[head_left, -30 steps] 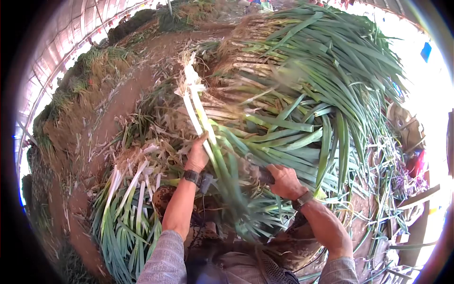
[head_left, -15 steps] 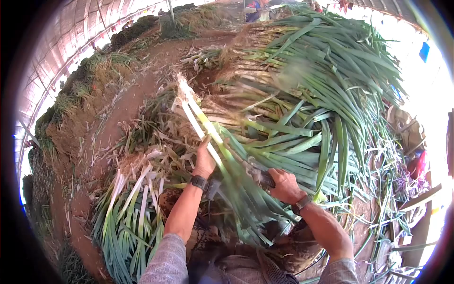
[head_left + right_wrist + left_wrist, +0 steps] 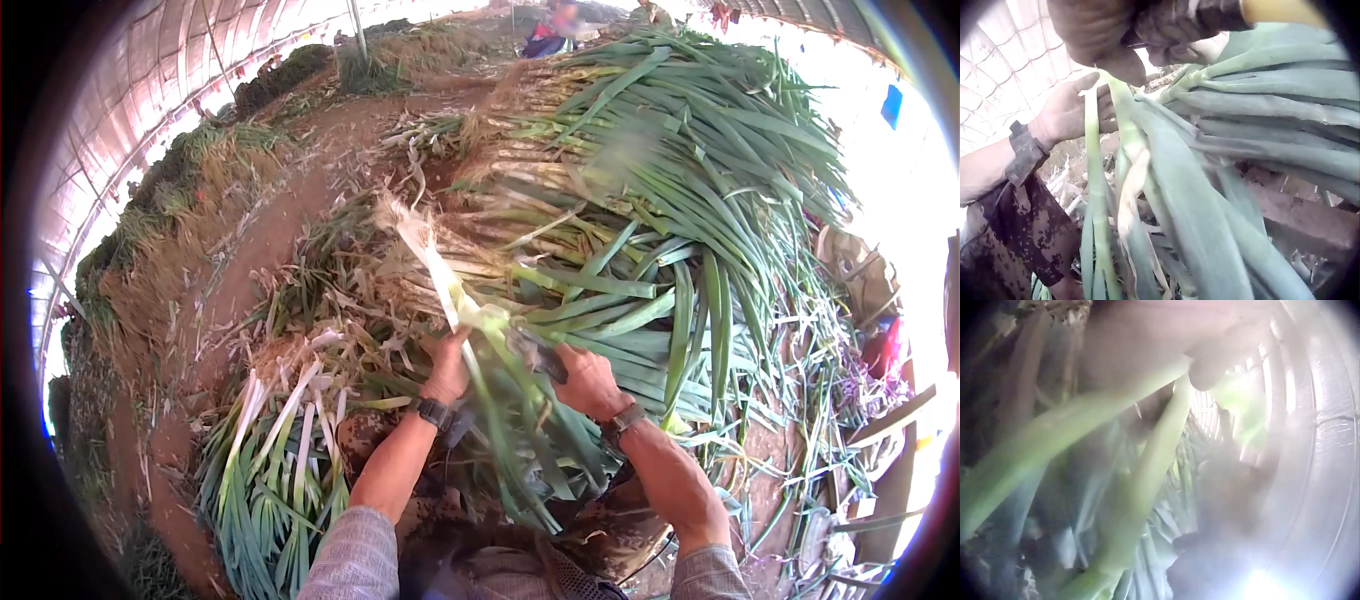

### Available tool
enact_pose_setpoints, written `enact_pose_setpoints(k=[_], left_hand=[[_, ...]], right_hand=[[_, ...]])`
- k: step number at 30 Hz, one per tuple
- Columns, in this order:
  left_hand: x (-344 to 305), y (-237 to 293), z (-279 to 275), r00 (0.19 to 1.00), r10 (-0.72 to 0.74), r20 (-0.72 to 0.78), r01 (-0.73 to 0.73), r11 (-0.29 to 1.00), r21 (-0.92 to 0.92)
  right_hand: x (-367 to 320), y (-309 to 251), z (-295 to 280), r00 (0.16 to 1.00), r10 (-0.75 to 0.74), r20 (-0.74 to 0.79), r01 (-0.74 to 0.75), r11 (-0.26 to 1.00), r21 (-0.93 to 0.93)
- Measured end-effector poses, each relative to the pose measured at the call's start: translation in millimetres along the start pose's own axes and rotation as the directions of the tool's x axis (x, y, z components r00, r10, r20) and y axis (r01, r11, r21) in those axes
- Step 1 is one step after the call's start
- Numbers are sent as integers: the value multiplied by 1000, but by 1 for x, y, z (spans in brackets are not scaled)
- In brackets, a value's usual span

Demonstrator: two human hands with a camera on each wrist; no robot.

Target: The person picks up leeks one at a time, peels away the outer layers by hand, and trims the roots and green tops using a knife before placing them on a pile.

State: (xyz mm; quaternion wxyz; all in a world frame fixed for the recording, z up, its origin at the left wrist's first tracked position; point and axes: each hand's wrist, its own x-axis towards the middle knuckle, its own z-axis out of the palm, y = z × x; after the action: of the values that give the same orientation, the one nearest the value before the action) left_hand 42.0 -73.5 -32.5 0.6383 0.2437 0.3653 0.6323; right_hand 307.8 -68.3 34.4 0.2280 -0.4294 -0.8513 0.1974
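Observation:
In the head view my left hand (image 3: 447, 366) grips a leek stalk (image 3: 437, 265), its white root end pointing up and away and its green leaves (image 3: 520, 420) hanging towards my lap. My right hand (image 3: 588, 382) is curled round a dark wrapped handle (image 3: 538, 355) beside the leek. The right wrist view has the right hand (image 3: 1094, 31) at the top on that handle (image 3: 1188, 19), its thumb by a pale green stalk (image 3: 1121, 103). There, the left hand (image 3: 1069, 111) holds a neighbouring stalk. Blurred stalks (image 3: 1154, 450) cross the left wrist view.
A large leek heap (image 3: 700, 150) lies ahead and right, roots leftward. Stripped leeks (image 3: 285, 440) lie at left near my knee, beside dry peelings (image 3: 350, 300). Bare soil (image 3: 240, 230) runs along the left. A person (image 3: 553, 30) is far ahead.
My left hand has moved right and slightly nearer with the leek, whose root end has lowered. The right hand has shifted slightly left, so both hands are closer together.

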Motion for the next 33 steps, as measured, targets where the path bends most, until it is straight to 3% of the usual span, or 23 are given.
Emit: enact_pose_setpoints(k=[2, 5, 6, 8, 12, 14, 15, 18, 22, 24, 26, 27, 32, 33], left_hand=[[-6, -2, 0, 999, -36, 9, 36, 999, 5], [-22, 11, 28, 982, 168, -89, -155, 979, 134], [-12, 11, 20, 974, 150, -172, -134, 985, 106], [-8, 14, 15, 972, 112, -206, -98, 992, 78], [-2, 10, 6, 977, 171, -123, -150, 975, 165], [6, 14, -5, 976, 211, -57, -209, 977, 50], [1, 24, 13, 971, 186, -150, -187, 982, 3], [4, 24, 17, 962, 238, -130, -230, 970, 76], [19, 27, 9, 984, 147, -104, -152, 988, -41], [19, 25, 14, 964, 190, -187, -204, 977, -62], [13, 29, 22, 984, 57, -166, -71, 994, -81], [13, 33, 27, 993, 66, -95, -76, 991, -113], [1, 60, 41, 988, 74, -139, -70, 997, 33], [-5, 69, 46, 997, 34, -66, -25, 992, 123]], right_hand=[[2, 0, 1, 999, -31, 21, 30, 999, 28], [-4, 8, 4, 996, -85, 9, 85, 996, 12], [-7, 5, -1, 996, -84, 13, 84, 996, 15], [-8, -7, -20, 991, 13, 135, -21, 998, 60], [-17, 2, -21, 994, 34, 106, -37, 999, 25], [-19, 7, -18, 987, 10, 160, -10, 1000, 2], [-20, 10, -17, 988, 7, 156, -7, 1000, -2], [-28, 14, -14, 988, -110, 112, 115, 993, -37], [-27, 9, -7, 996, -87, 0, 87, 996, -28], [-22, 6, -7, 994, -84, -68, 82, 996, -31], [-17, 5, -8, 988, -106, -110, 106, 994, -9], [-14, 4, -7, 988, -107, -114, 107, 994, -6], [-3, -5, -9, 989, -67, -135, 76, 995, 66], [-1, -5, -8, 988, -70, -138, 80, 994, 68]])
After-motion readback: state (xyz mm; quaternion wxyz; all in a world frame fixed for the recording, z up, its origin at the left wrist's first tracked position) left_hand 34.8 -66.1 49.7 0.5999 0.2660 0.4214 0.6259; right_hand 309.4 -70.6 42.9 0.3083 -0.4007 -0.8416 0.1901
